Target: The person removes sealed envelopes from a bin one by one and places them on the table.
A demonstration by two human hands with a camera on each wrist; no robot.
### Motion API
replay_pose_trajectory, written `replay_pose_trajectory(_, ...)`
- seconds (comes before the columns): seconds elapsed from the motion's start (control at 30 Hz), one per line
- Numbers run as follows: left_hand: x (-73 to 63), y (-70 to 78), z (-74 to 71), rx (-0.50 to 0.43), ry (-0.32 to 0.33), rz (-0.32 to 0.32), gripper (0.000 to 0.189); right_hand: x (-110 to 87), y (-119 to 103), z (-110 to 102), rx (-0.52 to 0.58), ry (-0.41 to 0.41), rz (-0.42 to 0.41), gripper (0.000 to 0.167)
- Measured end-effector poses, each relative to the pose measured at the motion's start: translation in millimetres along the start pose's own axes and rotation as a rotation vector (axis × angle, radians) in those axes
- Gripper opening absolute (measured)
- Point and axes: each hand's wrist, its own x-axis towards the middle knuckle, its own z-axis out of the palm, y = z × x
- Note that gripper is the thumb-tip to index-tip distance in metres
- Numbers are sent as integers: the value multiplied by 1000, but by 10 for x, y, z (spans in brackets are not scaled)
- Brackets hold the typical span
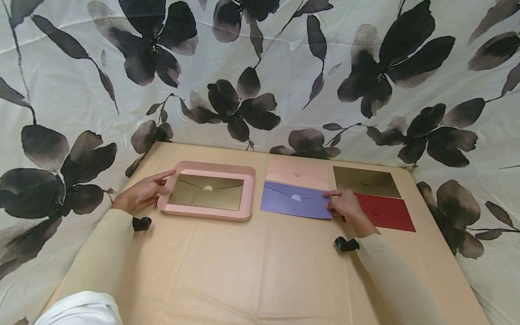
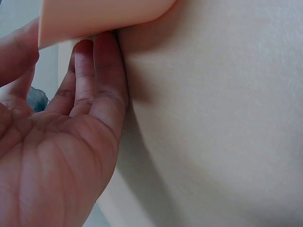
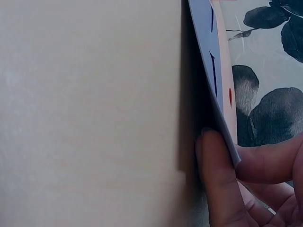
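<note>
At the table's left my left hand (image 1: 140,193) holds the side of a pink tray (image 1: 211,168). In the left wrist view the fingers (image 2: 106,75) lie under the rim, the thumb outside it. Inside the tray lies a gold envelope (image 1: 207,198) with a pale round seal. My right hand (image 1: 345,207) pinches the right end of a lavender envelope (image 1: 284,203). That end is raised off the table in the right wrist view, with the lavender envelope (image 3: 215,97) between thumb and finger.
Behind the lavender envelope lies a pale pink envelope (image 1: 296,170). Further right are an olive-gold envelope (image 1: 365,178) and a red envelope (image 1: 390,212). A floral cloth (image 1: 300,81) hangs behind the tan-covered table (image 1: 252,271). Each wrist wears a small black camera.
</note>
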Motion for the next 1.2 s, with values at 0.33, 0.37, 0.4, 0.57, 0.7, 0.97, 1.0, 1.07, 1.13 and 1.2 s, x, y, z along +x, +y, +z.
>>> replay_pose_trajectory(0.33, -4, -34, -11, 8, 1, 0, 82, -36, -40, 3, -63, 4, -13, 40)
replay_pose_trajectory(0.37, 2, -40, -14, 6, -1, 1, 82, -37, -38, 1, -79, 10, -23, 40)
replay_pose_trajectory(0.4, 3, -42, -16, 8, -2, 2, 82, -37, -36, 1, -93, 10, -29, 40)
replay_pose_trajectory(0.57, -2, -47, -34, 19, -4, 10, 83, -60, -62, 25, -257, 37, -78, 41)
replay_pose_trajectory(0.7, -1, -48, -41, 24, -1, 12, 82, -101, -124, 60, -456, 104, -142, 41)
replay_pose_trajectory(0.97, -8, -34, -21, -6, -11, 18, 81, -122, -159, 132, -537, 184, -237, 44)
replay_pose_trajectory(1.0, -9, -32, -14, -10, -13, 22, 81, -122, -161, 146, -523, 196, -259, 43)
replay_pose_trajectory(1.07, -10, -30, -4, -21, -17, 27, 80, -125, -178, 177, -484, 212, -298, 40)
replay_pose_trajectory(1.13, -10, -33, -4, -23, -19, 32, 81, -130, -207, 213, -426, 208, -316, 39)
replay_pose_trajectory(1.2, -8, -32, -1, -23, -19, 34, 81, -138, -245, 250, -350, 185, -314, 38)
